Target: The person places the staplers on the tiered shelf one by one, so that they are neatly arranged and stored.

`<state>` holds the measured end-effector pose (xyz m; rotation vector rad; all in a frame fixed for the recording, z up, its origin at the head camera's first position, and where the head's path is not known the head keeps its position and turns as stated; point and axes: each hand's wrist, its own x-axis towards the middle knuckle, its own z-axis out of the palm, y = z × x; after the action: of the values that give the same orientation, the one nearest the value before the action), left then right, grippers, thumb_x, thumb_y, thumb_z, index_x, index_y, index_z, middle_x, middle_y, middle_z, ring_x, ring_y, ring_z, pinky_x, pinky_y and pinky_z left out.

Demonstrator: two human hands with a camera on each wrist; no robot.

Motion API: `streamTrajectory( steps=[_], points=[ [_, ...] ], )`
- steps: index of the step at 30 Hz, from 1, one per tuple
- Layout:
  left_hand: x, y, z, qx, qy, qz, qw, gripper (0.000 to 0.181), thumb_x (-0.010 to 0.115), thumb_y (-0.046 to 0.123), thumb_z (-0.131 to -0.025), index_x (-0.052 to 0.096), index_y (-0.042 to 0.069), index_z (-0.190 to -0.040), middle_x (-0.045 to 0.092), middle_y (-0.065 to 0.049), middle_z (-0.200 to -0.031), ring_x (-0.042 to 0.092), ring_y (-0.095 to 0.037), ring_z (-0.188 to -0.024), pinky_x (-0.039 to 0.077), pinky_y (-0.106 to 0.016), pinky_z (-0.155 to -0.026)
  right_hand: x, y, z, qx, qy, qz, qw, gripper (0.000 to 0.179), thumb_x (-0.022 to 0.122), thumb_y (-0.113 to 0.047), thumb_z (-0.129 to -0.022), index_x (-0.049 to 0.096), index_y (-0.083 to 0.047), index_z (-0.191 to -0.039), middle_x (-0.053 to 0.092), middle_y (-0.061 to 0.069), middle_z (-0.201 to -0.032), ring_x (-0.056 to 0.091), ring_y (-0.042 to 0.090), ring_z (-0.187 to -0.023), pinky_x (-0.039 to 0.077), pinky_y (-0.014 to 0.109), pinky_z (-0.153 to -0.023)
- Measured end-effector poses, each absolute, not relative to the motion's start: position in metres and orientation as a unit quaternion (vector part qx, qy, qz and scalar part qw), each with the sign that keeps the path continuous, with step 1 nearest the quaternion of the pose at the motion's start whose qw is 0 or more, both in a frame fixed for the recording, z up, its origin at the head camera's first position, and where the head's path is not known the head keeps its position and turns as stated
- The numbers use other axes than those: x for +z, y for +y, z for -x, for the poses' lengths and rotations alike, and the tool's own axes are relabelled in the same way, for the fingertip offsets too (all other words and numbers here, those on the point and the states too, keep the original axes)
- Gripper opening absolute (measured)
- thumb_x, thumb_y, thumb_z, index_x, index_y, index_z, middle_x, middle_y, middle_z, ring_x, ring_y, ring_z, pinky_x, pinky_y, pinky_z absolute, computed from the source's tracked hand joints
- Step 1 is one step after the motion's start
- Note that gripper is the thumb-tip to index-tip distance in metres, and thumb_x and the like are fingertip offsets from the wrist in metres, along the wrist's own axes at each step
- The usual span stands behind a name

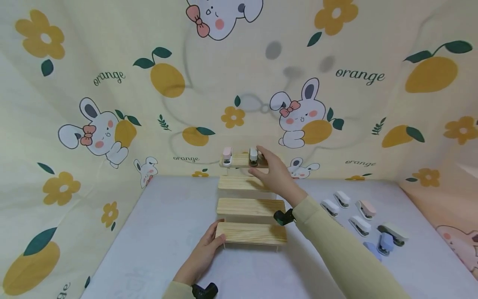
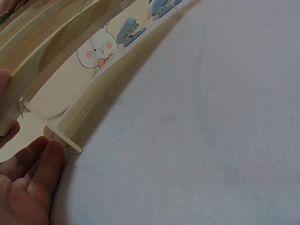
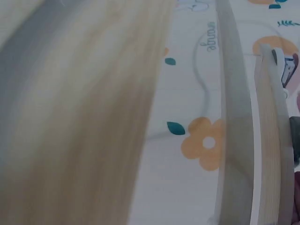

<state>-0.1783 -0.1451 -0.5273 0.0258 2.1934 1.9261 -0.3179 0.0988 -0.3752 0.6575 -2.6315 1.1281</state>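
Head view shows us a wooden rack (image 1: 250,207) with four boards going up like steps, standing on a white table (image 1: 175,216). The right hand (image 1: 275,171) reaches to the highest board, and there its thumb and fingers pinch a dark-and-white stapler (image 1: 253,157) near the middle of this board. We cannot tell if its base carries weight on the wood. To the left of it, a pink-and-white stapler (image 1: 227,156) stands on the same board, a little apart.

The left hand (image 1: 203,248) grips the left end of the lowest board, with the thumb on its front corner. In the left wrist view we find other fingers of it bent below this board, close to the thin rack leg (image 2: 65,140).

On the table, right of the rack, we count two blue staplers (image 1: 385,243), one pale pink stapler (image 1: 366,209), three white staplers (image 1: 360,226) and a longer greyish stapler (image 1: 395,234), in a loose group. Behind everything hangs a cream cloth (image 1: 231,58) printed with rabbits, oranges and flowers.
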Motion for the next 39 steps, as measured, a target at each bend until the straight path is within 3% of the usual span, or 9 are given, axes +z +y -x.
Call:
streamTrajectory(
  steps=[12,19,24,32,39],
  points=[
    [-0.525,-0.148,0.178,0.648,0.754,-0.015,0.105,0.065,0.056,0.044,-0.095,0.032,0.022,-0.150,0.021,-0.007,-0.159,0.011,-0.028,-0.146,0.008,-0.054,-0.115,-0.404,0.176,0.262,0.419,-0.881,-0.181,0.120,0.069,0.069,-0.051,-0.085,0.045,-0.022,-0.143,0.057,0.002,-0.130,0.055,0.027,-0.113,0.047,0.048,-0.093],
    [-0.527,-0.148,0.180,0.641,0.759,-0.012,0.110,0.068,0.056,0.048,-0.093,0.031,0.022,-0.151,0.019,-0.007,-0.160,0.011,-0.027,-0.146,0.009,-0.052,-0.116,-0.441,0.223,0.248,0.405,-0.904,-0.113,0.078,0.075,0.067,-0.057,-0.083,0.043,-0.021,-0.144,0.050,0.006,-0.140,0.052,0.031,-0.118,0.044,0.053,-0.096],
    [-0.529,-0.146,0.181,0.642,0.758,-0.008,0.115,0.069,0.056,0.051,-0.092,0.031,0.024,-0.151,0.018,-0.005,-0.160,0.009,-0.026,-0.146,0.009,-0.052,-0.116,-0.459,0.244,0.242,0.403,-0.907,-0.101,0.065,0.070,0.070,-0.046,-0.086,0.043,-0.016,-0.144,0.049,0.010,-0.140,0.052,0.031,-0.118,0.042,0.053,-0.098],
    [-0.529,-0.146,0.182,0.641,0.758,0.001,0.117,0.071,0.056,0.053,-0.091,0.030,0.024,-0.151,0.017,-0.004,-0.160,0.009,-0.026,-0.147,0.008,-0.053,-0.115,-0.475,0.259,0.237,0.399,-0.913,-0.077,0.036,0.082,0.066,-0.061,-0.082,0.041,-0.014,-0.145,0.046,0.012,-0.143,0.048,0.037,-0.125,0.039,0.058,-0.101],
    [-0.528,-0.146,0.181,0.648,0.752,0.000,0.122,0.071,0.057,0.051,-0.092,0.030,0.024,-0.151,0.017,-0.004,-0.160,0.009,-0.026,-0.147,0.008,-0.053,-0.116,-0.482,0.264,0.235,0.395,-0.915,-0.074,0.036,0.078,0.069,-0.053,-0.084,0.041,-0.013,-0.145,0.047,0.014,-0.142,0.046,0.037,-0.125,0.038,0.056,-0.101]
  ],
)
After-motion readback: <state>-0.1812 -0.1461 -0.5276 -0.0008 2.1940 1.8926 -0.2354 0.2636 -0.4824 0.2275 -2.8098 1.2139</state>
